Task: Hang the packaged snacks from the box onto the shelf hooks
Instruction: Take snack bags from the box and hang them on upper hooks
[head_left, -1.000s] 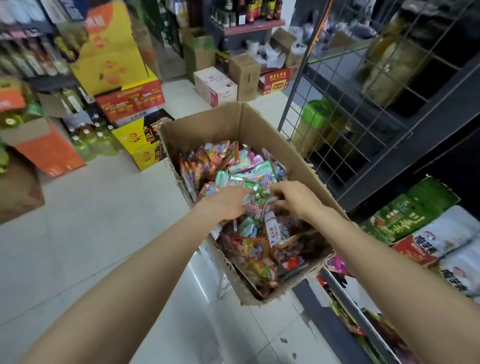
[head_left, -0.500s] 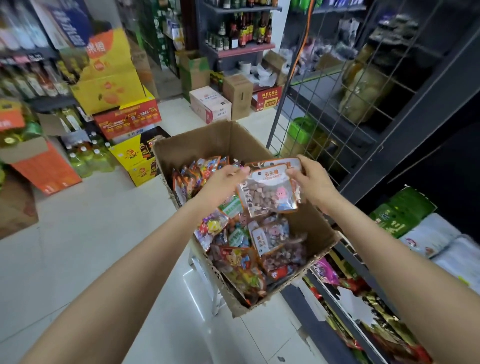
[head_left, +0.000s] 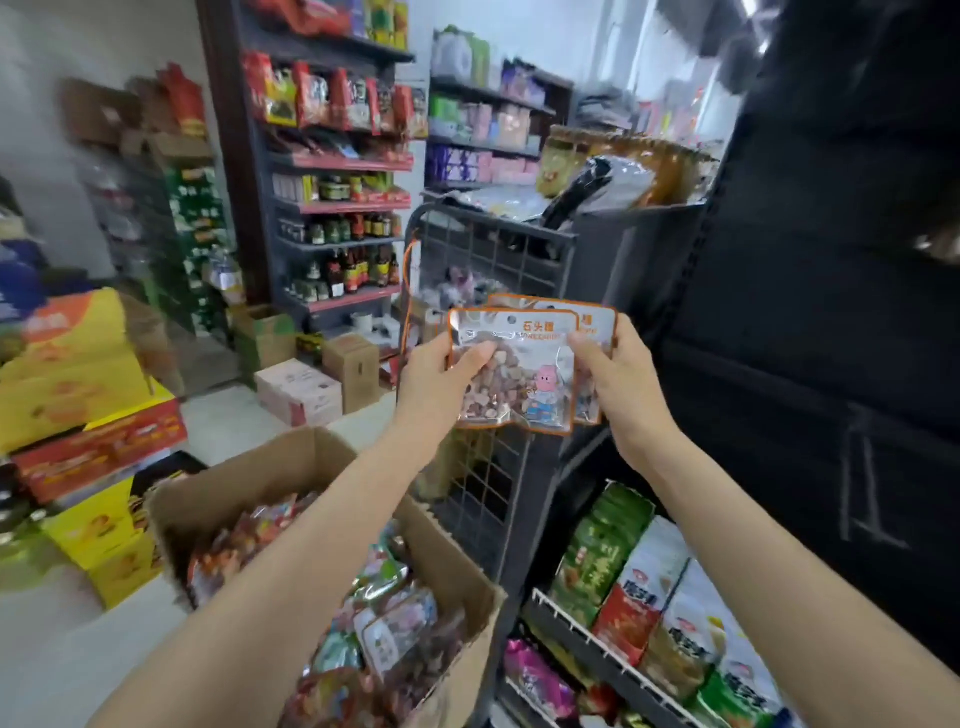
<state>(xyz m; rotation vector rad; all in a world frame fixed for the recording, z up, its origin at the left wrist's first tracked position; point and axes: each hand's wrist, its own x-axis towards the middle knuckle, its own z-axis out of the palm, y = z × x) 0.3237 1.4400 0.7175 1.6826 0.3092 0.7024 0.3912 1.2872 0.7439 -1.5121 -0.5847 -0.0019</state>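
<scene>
Up front, both hands pinching snack packs (head_left: 519, 371) labelled 石头糖, orange-edged

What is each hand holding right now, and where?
Left hand grips the front snack packet by its left edge; right hand grips the overlapping packets' right edge.

A small grocery shop is shown: shelves (head_left: 343, 208) stocked with bottles (head_left: 358, 270) and packets (head_left: 332, 101), cartons (head_left: 298, 392) stacked on the floor, a wire rack (head_left: 483, 260).
</scene>
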